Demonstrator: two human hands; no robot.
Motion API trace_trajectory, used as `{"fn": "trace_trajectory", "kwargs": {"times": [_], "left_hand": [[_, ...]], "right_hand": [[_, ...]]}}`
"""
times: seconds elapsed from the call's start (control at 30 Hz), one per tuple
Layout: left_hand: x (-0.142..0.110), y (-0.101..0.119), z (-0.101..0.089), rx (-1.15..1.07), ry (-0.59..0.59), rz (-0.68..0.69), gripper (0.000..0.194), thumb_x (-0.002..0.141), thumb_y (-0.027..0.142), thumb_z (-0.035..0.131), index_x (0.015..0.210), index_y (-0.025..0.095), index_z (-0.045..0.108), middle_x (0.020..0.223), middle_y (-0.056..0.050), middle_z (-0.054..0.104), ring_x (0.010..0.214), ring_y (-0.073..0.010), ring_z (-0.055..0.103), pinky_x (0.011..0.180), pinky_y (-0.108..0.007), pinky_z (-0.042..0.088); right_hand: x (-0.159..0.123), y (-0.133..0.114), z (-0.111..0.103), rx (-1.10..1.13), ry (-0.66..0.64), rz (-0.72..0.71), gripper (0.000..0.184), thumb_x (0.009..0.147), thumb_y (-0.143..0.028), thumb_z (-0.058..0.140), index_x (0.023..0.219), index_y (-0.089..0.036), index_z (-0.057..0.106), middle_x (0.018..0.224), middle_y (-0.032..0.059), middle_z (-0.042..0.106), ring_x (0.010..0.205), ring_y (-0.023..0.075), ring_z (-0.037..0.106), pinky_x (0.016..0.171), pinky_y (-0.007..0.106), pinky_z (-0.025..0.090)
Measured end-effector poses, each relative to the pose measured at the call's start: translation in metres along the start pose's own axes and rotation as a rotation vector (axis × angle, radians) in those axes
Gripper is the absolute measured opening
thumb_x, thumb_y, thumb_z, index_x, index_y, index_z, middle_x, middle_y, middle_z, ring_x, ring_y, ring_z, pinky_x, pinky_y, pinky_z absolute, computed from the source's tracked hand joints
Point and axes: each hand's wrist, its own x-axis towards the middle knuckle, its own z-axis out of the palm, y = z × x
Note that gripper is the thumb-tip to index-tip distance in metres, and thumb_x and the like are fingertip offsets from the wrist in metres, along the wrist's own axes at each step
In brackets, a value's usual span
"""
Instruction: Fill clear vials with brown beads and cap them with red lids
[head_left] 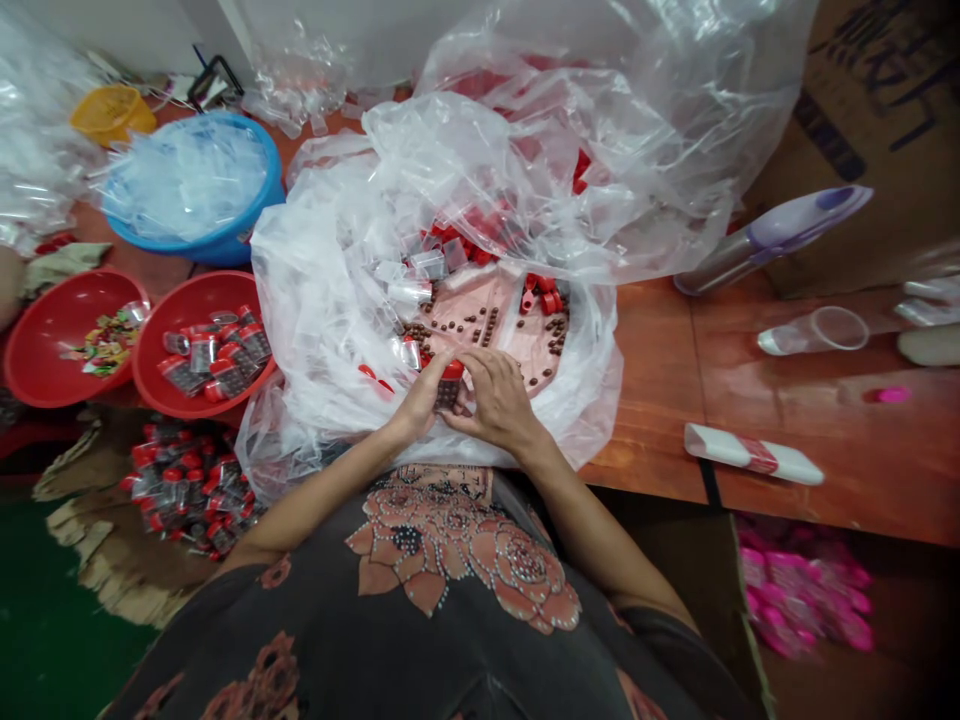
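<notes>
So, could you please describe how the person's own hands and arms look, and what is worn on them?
The left hand and right hand wear no gloves, and no watch or bracelet shows. The forearms are uncovered. The short, dark sleeves belong to a dark shirt with salmon-pink flowers, the large ones dotted with pale spots.

Packing workshop, long worktable [652,370], red basin [169,397] of capped containers [236,365], bulk plastic bag [315,280], cardboard carton [900,190]

Dim light; glare on plastic sheeting [480,150]; edges warped.
</notes>
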Motion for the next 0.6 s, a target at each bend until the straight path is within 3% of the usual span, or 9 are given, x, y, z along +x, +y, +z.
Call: {"fn": "trace_trajectory", "kwargs": {"times": [0.23,0.37,0.43,0.5,0.6], "left_hand": [[0.001,-0.014,0.000,-0.003,0.104,0.054,0.038,0.090,0.054,0.044,0.075,0.020,0.052,0.047,0.006,0.043,0.039,-0.0086,0.040,0.040,-0.020,0.031],[-0.004,-0.009,-0.005,0.113,0.131,0.134,0.039,0.088,0.057,0.048,0.100,0.021,0.060,0.052,0.006,0.048,0.041,-0.0103,0.043,0.041,-0.021,0.033],[-0.009,0.009,-0.018,0.217,0.144,0.205,0.044,0.090,0.059,0.048,0.111,0.022,0.061,0.058,0.004,0.054,0.045,-0.0111,0.048,0.044,-0.022,0.038],[-0.018,0.039,-0.043,0.356,0.204,0.338,0.046,0.093,0.059,0.046,0.118,0.024,0.060,0.067,0.002,0.061,0.051,-0.0115,0.054,0.052,-0.024,0.046],[-0.039,0.098,-0.104,0.533,0.626,0.629,0.045,0.096,0.061,0.042,0.118,0.027,0.062,0.074,0.003,0.064,0.055,-0.0113,0.055,0.057,-0.027,0.049]], "right_hand": [[0.004,0.000,0.003,-0.020,-0.082,-0.068,0.066,0.084,-0.053,0.063,0.137,-0.015,0.049,0.129,0.0185,0.062,0.122,0.0347,0.055,0.106,0.054,0.038],[0.007,-0.008,0.007,-0.011,-0.094,-0.049,0.070,0.085,-0.055,0.063,0.140,-0.015,0.049,0.130,0.0184,0.063,0.121,0.0338,0.056,0.105,0.052,0.040],[0.010,-0.009,0.010,-0.012,-0.116,-0.049,0.077,0.086,-0.056,0.063,0.147,-0.015,0.041,0.137,0.0187,0.058,0.126,0.0327,0.054,0.106,0.050,0.042],[0.015,-0.001,0.011,-0.020,-0.145,-0.023,0.081,0.088,-0.055,0.063,0.152,-0.014,0.034,0.146,0.0201,0.050,0.132,0.0323,0.049,0.106,0.048,0.044],[0.023,0.033,0.005,-0.066,-0.156,0.143,0.061,0.092,-0.040,0.060,0.145,-0.014,0.044,0.148,0.0212,0.047,0.131,0.0313,0.050,0.102,0.046,0.048]]}}
